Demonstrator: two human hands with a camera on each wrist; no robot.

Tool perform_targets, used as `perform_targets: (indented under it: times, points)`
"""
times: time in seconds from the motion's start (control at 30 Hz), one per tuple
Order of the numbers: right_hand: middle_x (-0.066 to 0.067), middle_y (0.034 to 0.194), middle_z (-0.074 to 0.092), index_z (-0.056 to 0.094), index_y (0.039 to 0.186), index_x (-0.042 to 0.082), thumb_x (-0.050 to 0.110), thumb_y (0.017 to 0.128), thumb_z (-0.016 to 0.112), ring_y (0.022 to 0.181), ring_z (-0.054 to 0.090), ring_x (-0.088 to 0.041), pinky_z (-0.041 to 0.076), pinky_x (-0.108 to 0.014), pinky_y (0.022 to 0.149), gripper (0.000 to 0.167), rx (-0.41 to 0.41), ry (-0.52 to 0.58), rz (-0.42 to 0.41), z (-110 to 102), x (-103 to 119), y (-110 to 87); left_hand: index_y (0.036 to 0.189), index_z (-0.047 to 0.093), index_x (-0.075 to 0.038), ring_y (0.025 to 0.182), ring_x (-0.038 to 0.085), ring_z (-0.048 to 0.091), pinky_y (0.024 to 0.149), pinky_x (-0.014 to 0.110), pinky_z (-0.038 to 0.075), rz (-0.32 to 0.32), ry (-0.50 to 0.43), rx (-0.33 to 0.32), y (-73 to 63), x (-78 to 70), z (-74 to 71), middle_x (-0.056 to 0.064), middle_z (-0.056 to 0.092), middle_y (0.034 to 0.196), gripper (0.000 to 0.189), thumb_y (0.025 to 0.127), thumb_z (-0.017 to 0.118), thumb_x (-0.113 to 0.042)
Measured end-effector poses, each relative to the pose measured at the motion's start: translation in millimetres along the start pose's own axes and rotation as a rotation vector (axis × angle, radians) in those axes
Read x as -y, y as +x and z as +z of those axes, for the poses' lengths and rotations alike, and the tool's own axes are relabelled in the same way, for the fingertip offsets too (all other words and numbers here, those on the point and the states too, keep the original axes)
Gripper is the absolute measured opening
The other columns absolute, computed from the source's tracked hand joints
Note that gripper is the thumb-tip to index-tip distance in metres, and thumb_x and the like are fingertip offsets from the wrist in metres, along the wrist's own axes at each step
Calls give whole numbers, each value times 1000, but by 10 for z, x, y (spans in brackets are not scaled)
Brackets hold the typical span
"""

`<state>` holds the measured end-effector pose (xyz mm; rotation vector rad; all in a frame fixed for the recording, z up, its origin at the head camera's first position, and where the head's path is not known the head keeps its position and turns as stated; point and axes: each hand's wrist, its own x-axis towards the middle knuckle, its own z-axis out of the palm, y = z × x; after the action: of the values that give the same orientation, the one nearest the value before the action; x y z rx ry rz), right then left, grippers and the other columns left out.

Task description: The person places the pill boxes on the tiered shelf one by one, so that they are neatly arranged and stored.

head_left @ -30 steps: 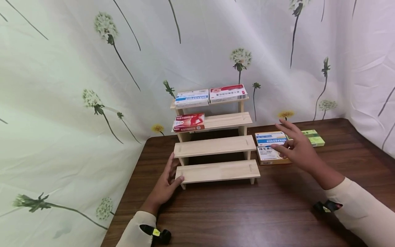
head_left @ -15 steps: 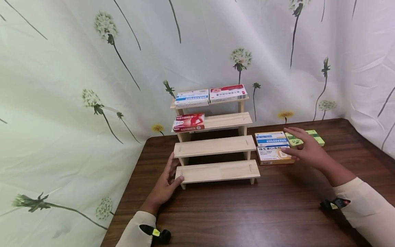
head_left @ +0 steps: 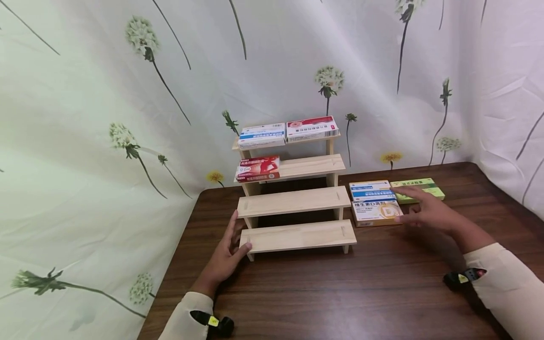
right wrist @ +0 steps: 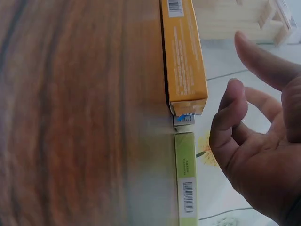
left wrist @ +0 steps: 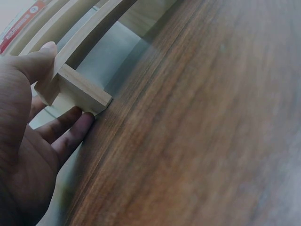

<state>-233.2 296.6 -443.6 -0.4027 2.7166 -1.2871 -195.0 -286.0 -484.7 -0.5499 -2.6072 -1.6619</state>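
A stepped wooden display stand (head_left: pixel 297 237) stands mid-table. My left hand (head_left: pixel 225 255) holds its lower left end, thumb over the bottom step's edge and fingers against the outer side, as the left wrist view (left wrist: pixel 33 113) shows. At the right, my right hand (head_left: pixel 433 215) hovers beside a vitamin D medicine box (head_left: pixel 376 213), its thumb near that box's right edge. In the right wrist view the fingers (right wrist: pixel 233 101) are loosely bent and apart from the orange side of the vitamin D box (right wrist: pixel 186 61). Behind it lie a blue-and-white medicine box (head_left: pixel 370 190) and a green medicine box (head_left: pixel 425 187).
On the stand's top step lie a blue-and-white box (head_left: pixel 262 134) and a red-and-white box (head_left: pixel 312 127). A red box (head_left: pixel 258 167) sits left on the step below. The dark wooden table (head_left: pixel 306 293) meets a dandelion-patterned curtain (head_left: pixel 272 61) at the back.
My right hand has moved right and lower, from over the boxes to the vitamin D box's right side, uncovering more of its face. The left hand stays on the stand.
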Motion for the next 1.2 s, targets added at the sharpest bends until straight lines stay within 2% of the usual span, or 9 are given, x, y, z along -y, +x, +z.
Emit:
perform_targets:
  times: [0.17,0.37,0.53,0.7,0.8,0.9,1.07,1.2]
  points:
    - [-28,170,29,42,169,11,25,93,89,66,61,-19,56,-33,60,91,9,3,-19,-19,-80,-9,177,-1,-39,159,49,41,108,41,57,-6,1,0,-5,-5,-1,21,32,177,99,110,69,-20]
    - [-29,171,28,44,166,5,17,93,88,63,62,-19,55,-33,59,86,13,48,-78,-18,-211,-26,175,0,-45,159,49,41,108,39,57,-9,1,3,1,-1,4,22,32,177,99,110,69,-21]
    - [-31,172,25,46,164,3,14,93,87,64,63,-20,55,-33,59,83,19,87,-98,4,-290,-20,175,0,-45,160,50,40,108,37,57,-2,-10,8,5,-1,7,21,31,178,98,110,69,-20]
    - [-25,168,29,49,162,2,9,93,86,63,63,-21,53,-32,58,78,20,125,-110,40,-315,-12,177,-1,-36,159,51,39,108,37,56,2,-18,8,-3,-14,-2,22,31,178,99,110,69,-18]
    - [-22,166,31,51,160,1,7,93,85,62,63,-21,53,-33,57,76,18,143,-130,63,-342,-13,177,-1,-35,160,51,39,108,37,56,2,-24,9,-8,-18,-5,22,31,178,99,110,69,-18]
    - [-11,165,35,53,159,-1,5,93,84,60,63,-21,52,-33,55,73,15,153,-156,83,-378,-11,177,-1,-39,160,50,39,108,36,56,-3,-24,11,-10,-15,-6,22,30,178,99,110,69,-18]
    - [21,157,41,56,156,-2,2,94,83,61,62,-18,54,-32,57,69,12,172,-189,103,-433,-1,175,0,-45,160,49,39,108,36,56,-10,-24,10,-9,-12,-8,20,30,179,98,110,69,-20]
    - [27,154,42,57,156,-1,3,95,83,60,60,-15,54,-31,57,66,13,164,-207,105,-457,27,175,0,-45,160,50,38,108,37,56,-5,-23,9,-8,-10,-9,21,30,179,99,110,69,-19]
